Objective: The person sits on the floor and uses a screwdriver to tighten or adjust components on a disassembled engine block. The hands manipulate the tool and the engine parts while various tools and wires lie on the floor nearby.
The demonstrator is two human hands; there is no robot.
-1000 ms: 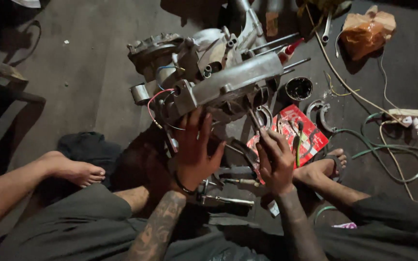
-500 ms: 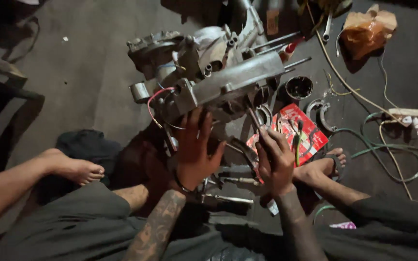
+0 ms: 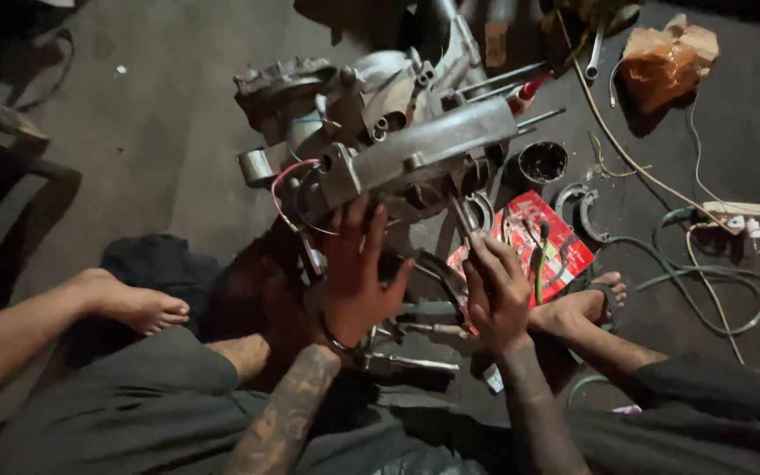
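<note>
On the concrete floor [image 3: 160, 158], between the seated person's legs, stands a grey cast-metal engine case [image 3: 398, 145], greasy and dull, with studs and tubes jutting toward the upper right and a loop of red and blue wires [image 3: 285, 180] hanging off its near left corner. The left hand [image 3: 358, 281] is spread flat, fingers splayed, against the lower edge of the case, bracing it rather than gripping it. The right hand [image 3: 496, 295] is closed around a thin dark tool [image 3: 461, 215] whose tip points up into the underside of the casting. The step in hand looks like working on a fitting at the case's lower rim; the next move seems to call for a steady brace from the left hand while the tool turns or pries, since the case stands tilted.

Just right of the hands lies a red printed packet [image 3: 565, 251], with a pair of curved brake shoes [image 3: 580, 207] and a round dark cup [image 3: 543, 161] beyond it. A crumpled orange bag [image 3: 666, 57] sits farther off, and green and white cables [image 3: 714, 273] trail across the floor to the right. A bare foot [image 3: 138, 303] rests at the left.
</note>
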